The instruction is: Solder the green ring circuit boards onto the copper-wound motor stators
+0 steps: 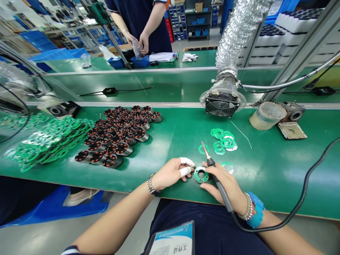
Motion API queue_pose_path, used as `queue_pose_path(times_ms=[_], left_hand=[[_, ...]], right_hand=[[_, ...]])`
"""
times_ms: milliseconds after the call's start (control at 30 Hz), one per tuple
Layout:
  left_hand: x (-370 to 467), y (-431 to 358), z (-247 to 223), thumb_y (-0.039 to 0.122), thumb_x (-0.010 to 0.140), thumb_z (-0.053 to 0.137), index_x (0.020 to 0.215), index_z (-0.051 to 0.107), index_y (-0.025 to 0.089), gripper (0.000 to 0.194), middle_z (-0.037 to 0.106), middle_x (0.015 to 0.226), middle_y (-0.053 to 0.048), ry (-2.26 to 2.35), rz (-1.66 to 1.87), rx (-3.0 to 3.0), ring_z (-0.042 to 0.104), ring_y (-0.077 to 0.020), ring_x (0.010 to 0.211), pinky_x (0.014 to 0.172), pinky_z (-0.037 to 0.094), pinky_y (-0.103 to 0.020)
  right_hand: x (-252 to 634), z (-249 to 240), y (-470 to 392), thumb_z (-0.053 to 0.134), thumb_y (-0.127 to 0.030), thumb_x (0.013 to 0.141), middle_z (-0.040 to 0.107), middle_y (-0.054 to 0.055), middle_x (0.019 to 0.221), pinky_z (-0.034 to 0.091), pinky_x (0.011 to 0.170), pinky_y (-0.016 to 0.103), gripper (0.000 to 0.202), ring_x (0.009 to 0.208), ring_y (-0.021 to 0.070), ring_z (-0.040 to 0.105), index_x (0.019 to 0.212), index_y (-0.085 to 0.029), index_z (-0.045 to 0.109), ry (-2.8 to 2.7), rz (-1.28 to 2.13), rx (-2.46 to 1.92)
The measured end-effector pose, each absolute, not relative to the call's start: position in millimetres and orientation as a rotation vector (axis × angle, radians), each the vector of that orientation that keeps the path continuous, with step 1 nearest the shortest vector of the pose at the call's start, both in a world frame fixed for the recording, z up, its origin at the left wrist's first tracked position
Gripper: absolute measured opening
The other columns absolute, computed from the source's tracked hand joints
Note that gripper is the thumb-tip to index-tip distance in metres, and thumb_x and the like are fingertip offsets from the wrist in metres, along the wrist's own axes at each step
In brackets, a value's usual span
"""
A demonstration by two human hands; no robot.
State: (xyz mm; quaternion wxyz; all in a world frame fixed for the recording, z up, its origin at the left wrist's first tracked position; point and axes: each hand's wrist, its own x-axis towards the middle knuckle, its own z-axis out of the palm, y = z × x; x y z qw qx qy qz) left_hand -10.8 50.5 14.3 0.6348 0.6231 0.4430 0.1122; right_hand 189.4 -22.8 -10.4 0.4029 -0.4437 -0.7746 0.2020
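A soldering iron (223, 191) rests in my right hand (225, 180), its tip pointing up and away over the green mat. The fingers of that hand also reach the right side of a round part with a green ring board on top (201, 175). My left hand (176, 171), with white wraps on two fingers, is bent close to the part's left side; whether it touches is unclear. Loose green ring boards (224, 141) lie just beyond, and a single ring (227, 167) sits near my right knuckles. Left of my hands stand rows of round copper-wound parts (123, 149).
Stacked green boards (57, 138) cover the far left. A fan with a foil duct (222, 104) hangs over the back edge. A round container (267, 116) and sponge tray (292, 130) stand at right. The iron's cable (305, 193) curves rightward. A person (140, 24) works opposite.
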Motion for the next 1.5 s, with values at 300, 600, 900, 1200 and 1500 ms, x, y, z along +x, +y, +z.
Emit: queue_pose_path(times_ms=[300,600,900,1200,1500], left_hand=[[10,50,10,0.042,0.066,0.070,0.105,0.058,0.020,0.046,0.064,0.094,-0.007,0.991,0.226,2.171,0.060,-0.0209,0.076,0.070,0.047,-0.031],[30,288,23,0.041,0.070,0.068,0.101,0.059,0.011,0.044,0.066,0.100,-0.014,1.752,0.539,2.064,0.060,-0.0247,0.092,0.081,0.043,-0.031],[57,335,0,0.035,0.074,0.066,0.124,0.039,0.001,0.066,0.052,0.120,-0.028,1.866,0.537,2.066,0.053,-0.0297,0.109,0.089,0.039,-0.034],[-51,220,10,0.035,0.073,0.062,0.115,0.053,0.010,0.050,0.044,0.131,-0.020,2.122,0.364,2.628,0.032,-0.0367,0.125,0.103,0.021,-0.053],[-66,189,9,0.025,0.074,0.062,0.092,0.066,0.015,0.021,0.047,0.129,-0.012,1.793,0.223,2.660,0.038,-0.0304,0.124,0.103,0.030,-0.045]], right_hand=[[256,4,-18,0.063,-0.022,0.079,0.061,0.010,0.118,0.051,0.091,0.036,0.039,0.112,0.0238,0.057,0.114,-0.022,0.047,-1.681,0.188,-1.464],[270,-20,-9,0.055,-0.027,0.084,0.061,0.012,0.117,0.056,0.081,0.033,0.031,0.102,0.0239,0.063,0.113,-0.020,0.048,-1.756,0.145,-1.538],[273,-32,-10,0.056,-0.023,0.082,0.059,0.012,0.120,0.055,0.085,0.034,0.042,0.105,0.0247,0.061,0.121,-0.019,0.045,-1.886,0.220,-1.461],[263,-34,-7,0.051,-0.020,0.085,0.058,0.014,0.120,0.052,0.087,0.033,0.038,0.107,0.0226,0.060,0.121,-0.018,0.042,-2.084,0.297,-1.343],[262,-21,-11,0.057,-0.019,0.080,0.055,0.013,0.124,0.048,0.092,0.039,0.042,0.110,0.0236,0.058,0.118,-0.020,0.041,-2.059,0.474,-1.404]])
